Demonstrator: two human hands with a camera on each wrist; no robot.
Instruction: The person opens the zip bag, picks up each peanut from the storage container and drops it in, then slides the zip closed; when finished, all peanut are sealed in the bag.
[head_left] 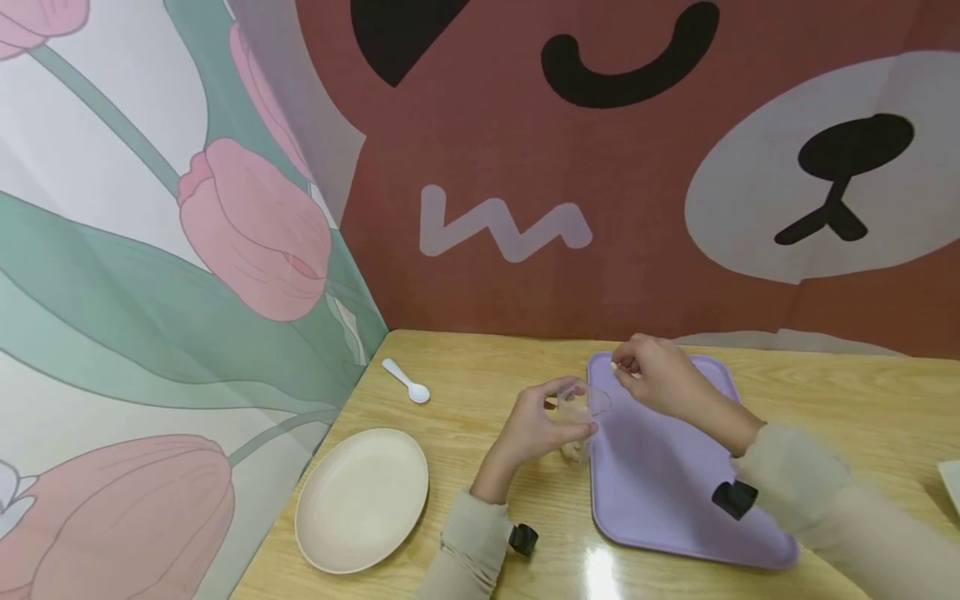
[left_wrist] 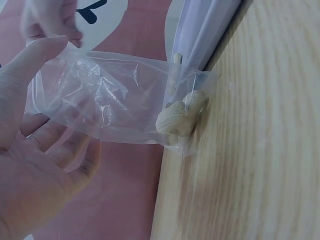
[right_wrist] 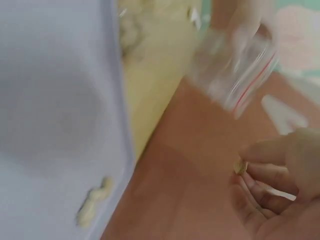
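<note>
With the left hand (head_left: 536, 425), holds a clear bag (left_wrist: 107, 95) just beside the purple tray's (head_left: 667, 483) left edge, thumb and fingers curved round the mouth, probably to spread it wide. Hangs the bag toward the table (left_wrist: 270, 125) next to the tray, contact hard to tell, with whole peanuts (left_wrist: 175, 120) gathered at the bottom, presumably by their own weight. With the right hand (head_left: 660, 379), over the tray's far left part, pinches a small tan piece (right_wrist: 240, 166) between thumb and fingertips, perhaps a bit of peanut, in a grip suited to something so small. On the tray, near its rim, a loose peanut (right_wrist: 95, 202), likely safe from rolling off. Well left of the tray, a plate (head_left: 363, 500) and a white spoon (head_left: 407, 382), apparently set aside to leave both hands room.
</note>
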